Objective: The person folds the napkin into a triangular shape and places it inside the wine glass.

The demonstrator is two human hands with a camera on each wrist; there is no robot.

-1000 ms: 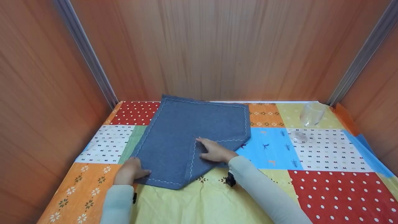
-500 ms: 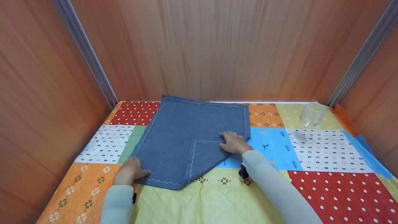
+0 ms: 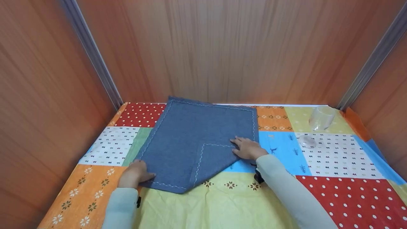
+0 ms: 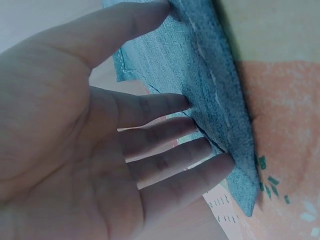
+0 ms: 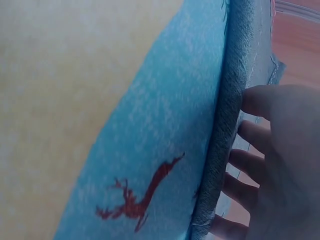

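Note:
A dark grey-blue cloth [image 3: 190,133] with pale wavy stitching along its border lies on the patchwork tablecloth. Its near right corner is folded inward over the middle, leaving a slanted folded edge. My left hand [image 3: 135,173] rests on the cloth's near left corner; in the left wrist view its fingers [image 4: 165,165] are extended with the tips at the cloth's edge. On the right end of the folded flap lies my right hand [image 3: 248,148], fingers spread. The right wrist view has its fingertips [image 5: 240,160] lying along the thick fold.
At the back right a clear stemmed glass [image 3: 321,118] stands on the table, its round foot [image 3: 307,142] showing nearer to me. Wood-grain panels [image 3: 222,51] enclose the back and both sides. The patchwork tablecloth [image 3: 241,206] spreads in front and to the right.
My right hand has slid right along the folded flap, from its inner corner to the outer end. The left hand stays at its corner. The head view has shifted slightly.

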